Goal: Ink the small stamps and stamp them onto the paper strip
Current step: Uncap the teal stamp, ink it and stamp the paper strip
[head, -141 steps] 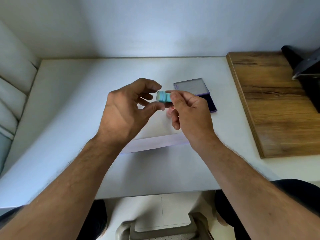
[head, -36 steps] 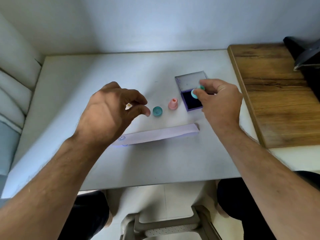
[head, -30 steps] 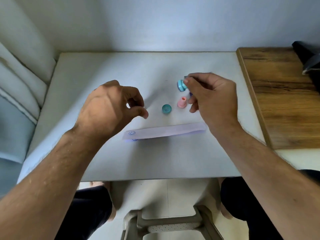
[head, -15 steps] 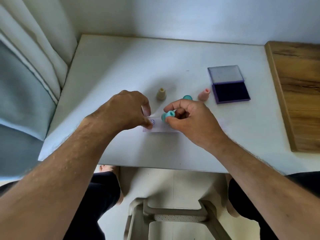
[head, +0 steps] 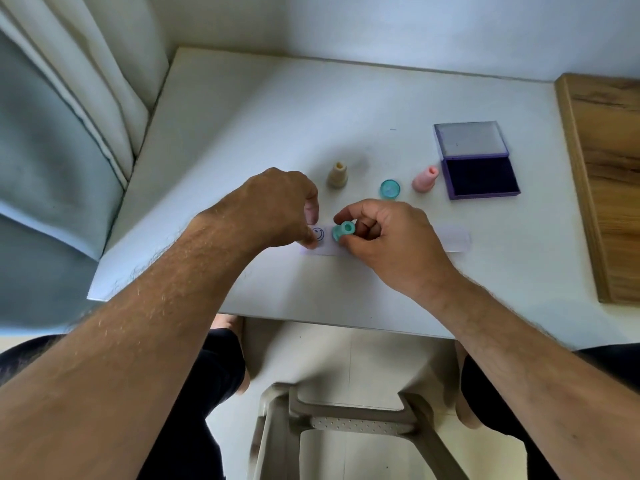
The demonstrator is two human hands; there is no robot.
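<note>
My right hand grips a small teal stamp and holds it down on the white paper strip, just right of a blue smiley print. My left hand presses its fingertips on the strip's left end, beside that print. Behind the hands stand a beige stamp, a teal cap and a pink stamp. The purple ink pad lies open at the right, lid folded back.
The white table ends close to my body, with a plastic stool and my knees below it. A wooden board lies along the right. Grey-white cushions press against the table's left side.
My right hand carried the teal stamp from the ink pad to the strip and set it down beside the smiley print. My left hand came down onto the strip's left end.
</note>
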